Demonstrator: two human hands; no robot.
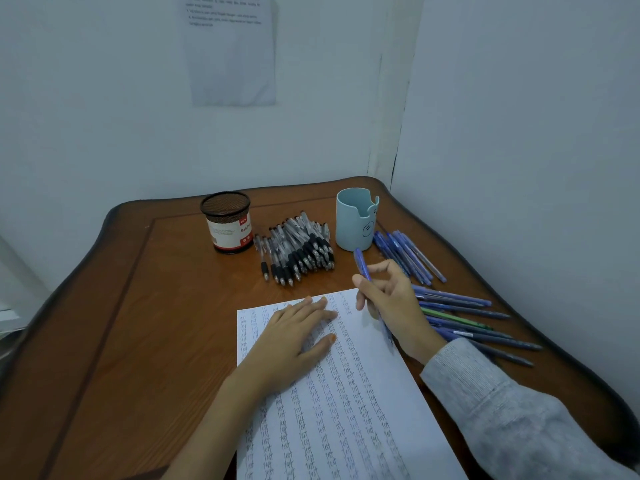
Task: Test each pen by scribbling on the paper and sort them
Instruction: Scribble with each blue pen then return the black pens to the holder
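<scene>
Right hand (391, 299) grips blue pen (362, 263) — tip nearward (tilted).

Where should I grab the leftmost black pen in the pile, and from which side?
Pinch the leftmost black pen by its rubber grip, the end nearest you, coming from the left: it lies at the left edge of the pile, so neighbours crowd only its right. Probably use the left hand; the right hand holds a blue pen.
</scene>
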